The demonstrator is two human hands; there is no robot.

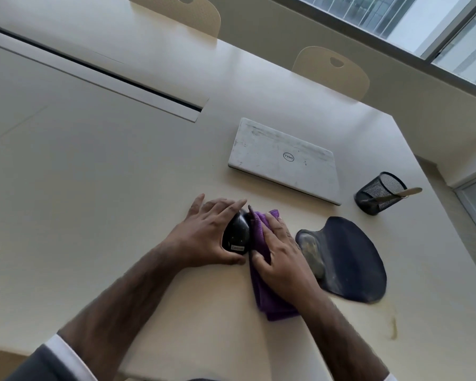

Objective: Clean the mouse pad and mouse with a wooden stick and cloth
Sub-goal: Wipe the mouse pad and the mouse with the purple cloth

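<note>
On the bench (pixel 121 188), the left hand (pixel 206 235) grips the mouse (pixel 237 235), the right hand (pixel 280 259) presses the cloth (pixel 272 303) flat against its side, the pad (pixel 349 259) lies nearby, and the stick (pixel 408 192) leans in a cup (pixel 377 196).

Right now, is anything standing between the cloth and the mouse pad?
Nothing visible. The cloth lies under the right hand, against the mouse; only bare table separates it from the pad on its right.
</note>
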